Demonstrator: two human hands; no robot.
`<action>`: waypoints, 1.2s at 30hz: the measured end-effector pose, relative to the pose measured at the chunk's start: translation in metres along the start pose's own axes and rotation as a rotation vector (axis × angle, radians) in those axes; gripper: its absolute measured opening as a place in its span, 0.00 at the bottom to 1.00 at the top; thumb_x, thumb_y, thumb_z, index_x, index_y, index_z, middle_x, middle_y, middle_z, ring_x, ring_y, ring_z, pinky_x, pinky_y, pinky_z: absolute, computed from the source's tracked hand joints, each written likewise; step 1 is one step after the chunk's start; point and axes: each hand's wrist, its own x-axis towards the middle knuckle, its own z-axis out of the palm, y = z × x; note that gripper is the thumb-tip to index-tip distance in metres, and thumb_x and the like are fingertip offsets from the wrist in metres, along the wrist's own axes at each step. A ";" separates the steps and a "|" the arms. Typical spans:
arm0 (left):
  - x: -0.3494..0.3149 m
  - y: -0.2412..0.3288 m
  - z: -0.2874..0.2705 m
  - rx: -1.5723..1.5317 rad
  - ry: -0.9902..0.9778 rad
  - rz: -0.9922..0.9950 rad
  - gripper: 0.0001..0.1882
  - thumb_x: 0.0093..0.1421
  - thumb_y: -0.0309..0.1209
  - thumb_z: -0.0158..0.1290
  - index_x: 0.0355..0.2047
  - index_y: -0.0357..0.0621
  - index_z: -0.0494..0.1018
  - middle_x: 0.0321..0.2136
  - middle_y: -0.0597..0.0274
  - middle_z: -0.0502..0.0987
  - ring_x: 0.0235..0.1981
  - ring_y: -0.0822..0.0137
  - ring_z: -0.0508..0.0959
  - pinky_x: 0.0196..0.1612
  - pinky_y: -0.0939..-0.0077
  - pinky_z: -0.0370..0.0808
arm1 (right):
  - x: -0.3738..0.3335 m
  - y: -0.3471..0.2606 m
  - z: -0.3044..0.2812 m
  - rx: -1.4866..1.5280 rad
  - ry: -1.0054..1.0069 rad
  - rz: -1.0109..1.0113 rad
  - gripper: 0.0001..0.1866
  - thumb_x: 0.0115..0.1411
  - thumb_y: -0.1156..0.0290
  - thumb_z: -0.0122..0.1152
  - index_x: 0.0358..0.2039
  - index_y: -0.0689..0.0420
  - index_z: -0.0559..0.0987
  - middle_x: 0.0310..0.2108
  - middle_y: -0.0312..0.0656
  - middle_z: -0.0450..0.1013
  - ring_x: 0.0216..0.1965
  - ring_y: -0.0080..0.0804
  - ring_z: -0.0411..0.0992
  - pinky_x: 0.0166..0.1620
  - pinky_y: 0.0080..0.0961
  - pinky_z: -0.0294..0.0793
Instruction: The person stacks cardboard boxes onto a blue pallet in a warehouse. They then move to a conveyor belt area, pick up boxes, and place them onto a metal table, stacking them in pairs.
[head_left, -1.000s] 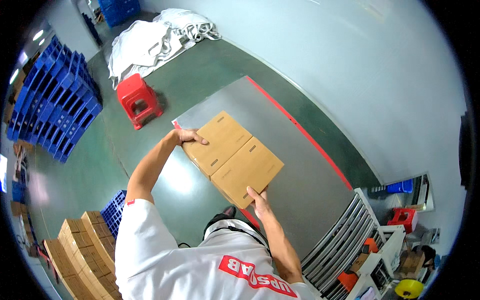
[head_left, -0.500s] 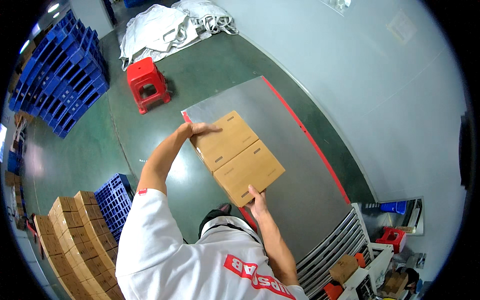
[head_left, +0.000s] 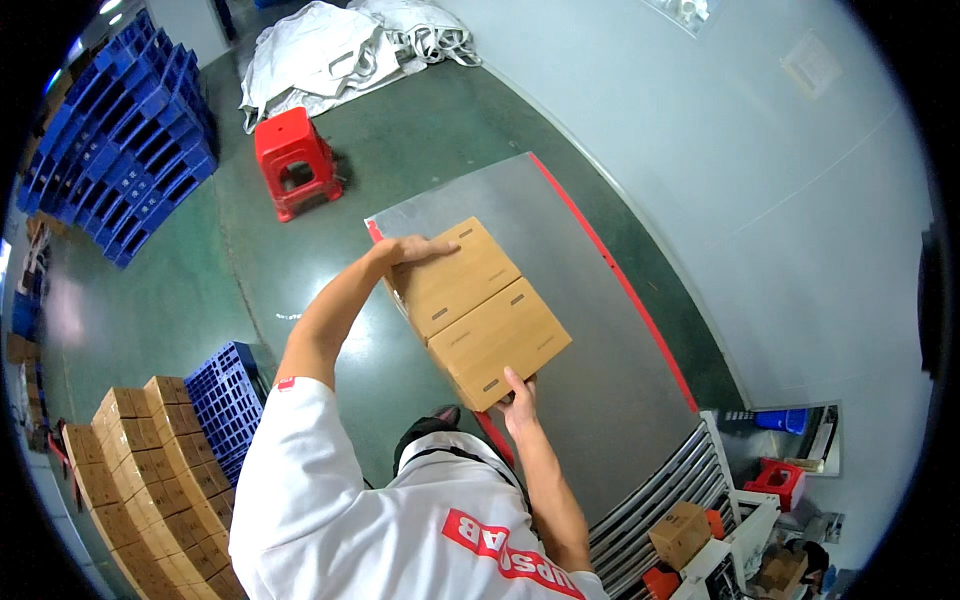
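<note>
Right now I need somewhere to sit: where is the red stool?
In the head view the red stool stands upper left on the green floor, between the blue crates and the white sacks.

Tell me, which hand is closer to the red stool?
Left. The left hand rests on the boxes' far end, toward the red stool; the right hand grips the near end.
</note>
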 end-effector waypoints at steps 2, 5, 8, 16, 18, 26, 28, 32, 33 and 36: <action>-0.003 -0.005 -0.003 -0.027 -0.017 0.057 0.43 0.53 0.69 0.48 0.56 0.47 0.72 0.56 0.54 0.72 0.56 0.56 0.72 0.59 0.61 0.65 | 0.001 -0.006 -0.012 -0.009 0.000 0.042 0.45 0.52 0.48 0.64 0.64 0.44 0.51 0.62 0.42 0.52 0.61 0.48 0.53 0.53 0.69 0.59; -0.026 -0.010 -0.008 -0.274 -0.252 0.165 0.43 0.58 0.68 0.42 0.61 0.47 0.66 0.59 0.54 0.69 0.58 0.57 0.70 0.60 0.61 0.65 | 0.011 -0.010 -0.042 0.040 -0.011 0.083 0.51 0.52 0.47 0.66 0.66 0.48 0.46 0.64 0.49 0.50 0.63 0.52 0.53 0.53 0.70 0.58; -0.016 -0.035 -0.006 -0.502 -0.303 0.197 0.42 0.58 0.64 0.47 0.63 0.48 0.63 0.57 0.54 0.70 0.56 0.60 0.72 0.58 0.64 0.69 | 0.014 -0.018 -0.041 -0.033 -0.120 0.110 0.51 0.52 0.44 0.65 0.66 0.49 0.46 0.63 0.50 0.52 0.62 0.53 0.55 0.54 0.69 0.57; -0.011 -0.006 0.003 -0.446 -0.309 0.002 0.40 0.55 0.60 0.53 0.59 0.46 0.67 0.51 0.52 0.75 0.47 0.58 0.78 0.49 0.58 0.74 | 0.017 -0.022 -0.027 -0.004 -0.083 0.061 0.39 0.54 0.47 0.63 0.61 0.51 0.60 0.56 0.47 0.62 0.55 0.46 0.65 0.46 0.54 0.72; -0.003 -0.008 0.003 -0.430 -0.312 -0.016 0.39 0.55 0.59 0.53 0.59 0.45 0.66 0.52 0.52 0.74 0.48 0.59 0.77 0.51 0.60 0.73 | 0.021 -0.020 -0.026 -0.039 -0.088 0.054 0.38 0.54 0.48 0.63 0.60 0.52 0.62 0.54 0.47 0.64 0.53 0.44 0.67 0.45 0.53 0.74; 0.019 -0.041 -0.014 -0.657 -0.221 0.178 0.35 0.62 0.58 0.45 0.56 0.42 0.70 0.52 0.53 0.74 0.50 0.60 0.75 0.55 0.63 0.69 | 0.009 -0.018 -0.037 -0.031 -0.062 0.088 0.44 0.53 0.50 0.65 0.65 0.50 0.54 0.60 0.46 0.58 0.55 0.41 0.65 0.50 0.49 0.71; 0.027 -0.079 -0.023 -0.752 -0.109 0.249 0.28 0.63 0.48 0.45 0.52 0.38 0.72 0.49 0.54 0.76 0.48 0.60 0.76 0.54 0.65 0.69 | 0.003 -0.020 -0.043 -0.120 -0.146 0.063 0.47 0.52 0.51 0.67 0.66 0.52 0.52 0.63 0.46 0.55 0.57 0.41 0.63 0.52 0.45 0.70; 0.015 -0.157 -0.006 -0.576 0.124 0.303 0.23 0.53 0.24 0.46 0.50 0.32 0.73 0.47 0.55 0.77 0.50 0.62 0.75 0.56 0.67 0.67 | -0.013 0.002 -0.039 -0.414 -0.393 -0.080 0.53 0.48 0.56 0.73 0.64 0.65 0.51 0.61 0.48 0.59 0.59 0.40 0.64 0.59 0.34 0.66; 0.008 -0.156 0.006 -0.382 0.157 0.385 0.29 0.45 0.16 0.45 0.51 0.29 0.71 0.50 0.54 0.76 0.55 0.60 0.73 0.59 0.65 0.65 | -0.018 0.012 -0.040 -0.486 -0.414 -0.089 0.53 0.47 0.57 0.74 0.64 0.66 0.51 0.60 0.48 0.61 0.59 0.40 0.65 0.60 0.34 0.66; -0.017 -0.148 0.032 -0.077 0.194 0.469 0.34 0.42 0.17 0.54 0.55 0.35 0.69 0.53 0.52 0.74 0.58 0.57 0.70 0.62 0.67 0.63 | -0.025 0.024 -0.021 -0.811 -0.328 -0.173 0.45 0.46 0.59 0.73 0.60 0.65 0.60 0.53 0.52 0.68 0.55 0.40 0.69 0.58 0.33 0.67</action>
